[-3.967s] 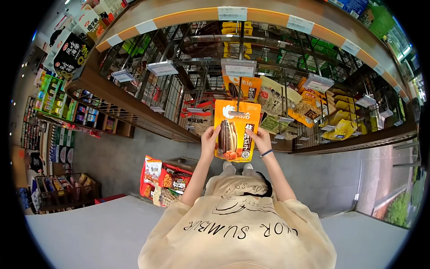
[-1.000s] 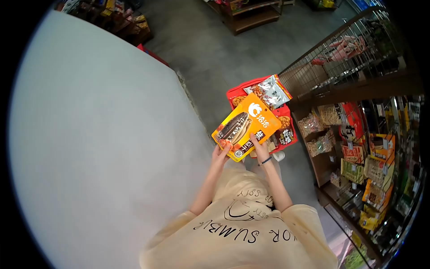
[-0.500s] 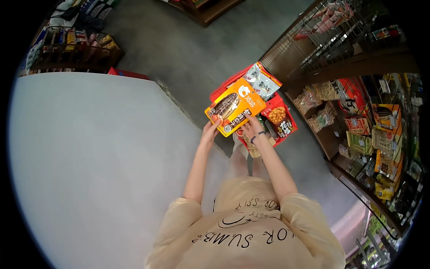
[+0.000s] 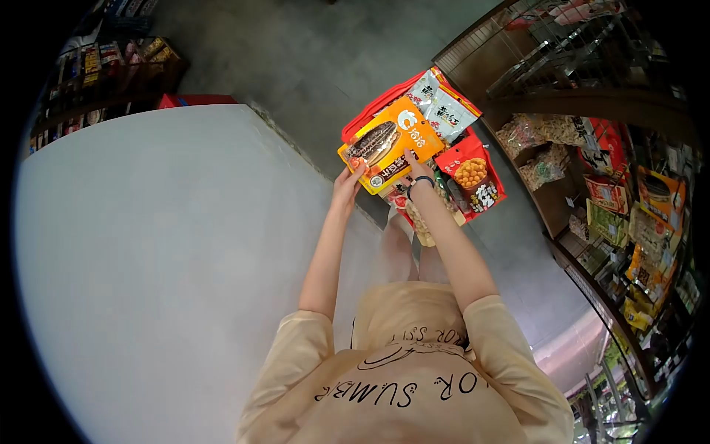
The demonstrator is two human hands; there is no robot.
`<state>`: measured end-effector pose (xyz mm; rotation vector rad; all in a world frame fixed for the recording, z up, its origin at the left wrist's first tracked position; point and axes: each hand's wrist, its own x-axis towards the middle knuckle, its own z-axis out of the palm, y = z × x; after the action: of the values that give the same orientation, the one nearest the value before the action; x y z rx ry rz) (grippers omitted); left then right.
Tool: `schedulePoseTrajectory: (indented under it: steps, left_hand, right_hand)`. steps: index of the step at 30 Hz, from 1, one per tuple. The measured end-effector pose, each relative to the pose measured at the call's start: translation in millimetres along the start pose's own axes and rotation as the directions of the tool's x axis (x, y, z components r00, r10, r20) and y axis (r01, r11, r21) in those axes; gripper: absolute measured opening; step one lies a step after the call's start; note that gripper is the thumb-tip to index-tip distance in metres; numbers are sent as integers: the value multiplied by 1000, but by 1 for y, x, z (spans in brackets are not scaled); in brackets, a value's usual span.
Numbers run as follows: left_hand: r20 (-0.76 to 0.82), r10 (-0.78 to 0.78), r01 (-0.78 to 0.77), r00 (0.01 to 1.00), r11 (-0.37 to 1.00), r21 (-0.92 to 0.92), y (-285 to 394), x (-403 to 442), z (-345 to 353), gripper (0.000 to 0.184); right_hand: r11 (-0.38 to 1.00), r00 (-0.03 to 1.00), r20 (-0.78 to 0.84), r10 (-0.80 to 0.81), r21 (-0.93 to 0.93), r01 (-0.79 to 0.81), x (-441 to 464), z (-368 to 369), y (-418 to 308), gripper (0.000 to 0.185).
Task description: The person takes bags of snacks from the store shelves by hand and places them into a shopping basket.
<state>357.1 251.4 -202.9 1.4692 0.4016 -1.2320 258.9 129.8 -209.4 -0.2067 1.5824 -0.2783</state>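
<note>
An orange bag of sunflower seeds with a seed picture on its front lies tilted over a red shopping basket. My left hand pinches its lower left corner. At the lower right edge, my right hand grips the same bag, thumb on the front and a dark band on the wrist. Silver-white snack bags stick up at the basket's far side. A red snack bag with round golden pieces pictured on it sits to the right. More packets under my right forearm are partly hidden.
A large pale-grey surface fills the left side. Shelves with snack packets run along the right, with wire racks higher up. Another stocked shelf stands at the far left, near a red object.
The sunflower seed bag has dropped slightly lower over the basket and shifted a little left against it, so more of the silver-white bags shows. Both hands keep hold. The view has shifted slightly.
</note>
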Motion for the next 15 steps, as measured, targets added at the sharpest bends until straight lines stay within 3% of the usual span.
schedulePoseTrajectory:
  steps: [5, 8, 15]
  left_hand:
    - [-53, 18, -12, 998, 993, 118, -7, 15, -2, 45]
    - [-81, -7, 23, 997, 980, 199, -11, 24, -6, 50]
    - [-107, 40, -12, 993, 968, 250, -10, 30, -3, 41]
  right_hand:
    - [997, 998, -16, -63, -42, 63, 16, -1, 5, 36]
    - [994, 997, -15, -73, -80, 71, 24, 1, 8, 52]
    - [993, 994, -24, -103, -58, 102, 47, 4, 15, 50]
